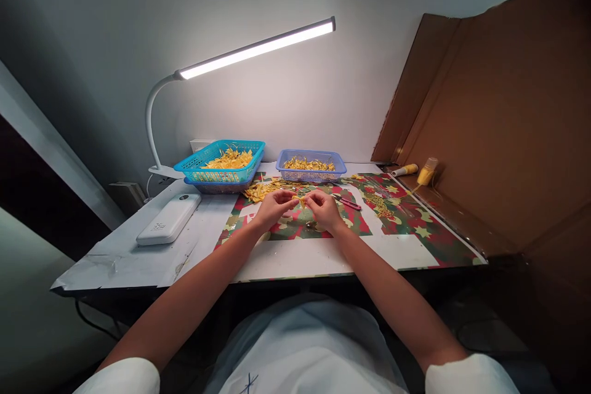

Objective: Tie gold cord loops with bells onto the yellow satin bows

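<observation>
My left hand (pixel 276 207) and my right hand (pixel 324 209) meet over the middle of the patterned mat, fingers pinched together. Between the fingertips they hold a small piece of yellow ribbon (pixel 301 201), possibly a bow; its exact shape is too small to make out. Just below it on the mat lies a small shiny round thing (pixel 309 225). Behind my left hand is a loose pile of yellow ribbon pieces (pixel 259 191). A pink-handled tool (pixel 348 203) lies beyond my right hand, its kind unclear.
A turquoise basket (pixel 184 166) of yellow pieces and a blue-violet basket (pixel 340 167) of gold pieces stand at the back. A white power bank (pixel 168 220) lies left, under a lamp (pixel 258 49). Gold cord (pixel 381 205), a yellow bottle (pixel 426 172) and cardboard (pixel 503 117) are right.
</observation>
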Demonstrator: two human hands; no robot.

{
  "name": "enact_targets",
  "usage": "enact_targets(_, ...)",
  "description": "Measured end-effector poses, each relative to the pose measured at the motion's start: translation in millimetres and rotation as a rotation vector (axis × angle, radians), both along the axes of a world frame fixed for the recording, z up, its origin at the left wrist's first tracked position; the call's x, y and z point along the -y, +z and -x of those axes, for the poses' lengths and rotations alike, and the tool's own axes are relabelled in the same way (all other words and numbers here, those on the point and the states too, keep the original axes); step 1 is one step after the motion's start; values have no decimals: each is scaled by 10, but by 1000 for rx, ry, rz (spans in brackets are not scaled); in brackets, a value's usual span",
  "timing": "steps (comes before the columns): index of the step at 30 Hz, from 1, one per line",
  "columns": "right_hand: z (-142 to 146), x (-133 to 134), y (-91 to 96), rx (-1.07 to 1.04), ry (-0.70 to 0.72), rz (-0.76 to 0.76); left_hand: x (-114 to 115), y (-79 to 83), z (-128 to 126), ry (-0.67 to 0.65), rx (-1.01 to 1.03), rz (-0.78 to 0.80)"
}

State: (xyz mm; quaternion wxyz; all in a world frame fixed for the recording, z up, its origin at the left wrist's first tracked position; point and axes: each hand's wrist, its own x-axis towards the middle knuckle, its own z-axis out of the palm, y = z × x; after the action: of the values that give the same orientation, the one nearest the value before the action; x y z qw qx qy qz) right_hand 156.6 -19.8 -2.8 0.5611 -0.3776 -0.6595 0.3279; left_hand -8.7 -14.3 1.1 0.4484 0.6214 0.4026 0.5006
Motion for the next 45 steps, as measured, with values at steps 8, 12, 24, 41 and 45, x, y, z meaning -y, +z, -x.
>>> enact_targets(8,6,-2,-12,76,39,-40,10,20,-16,55,45,-60)
enact_targets(12,9,-1,-17,66,49,-16,-2,-2,-20,43,54,-89)
enact_targets(24,0,3,-19,63,68,-16,6,2,-21,51,51,-130)
enact_targets(41,5,12,-6,54,93,4,-13,-36,-40,106,86,-141)
enact_targets(45,3,21,10,50,100,14,-16,-39,-40,108,90,-150)
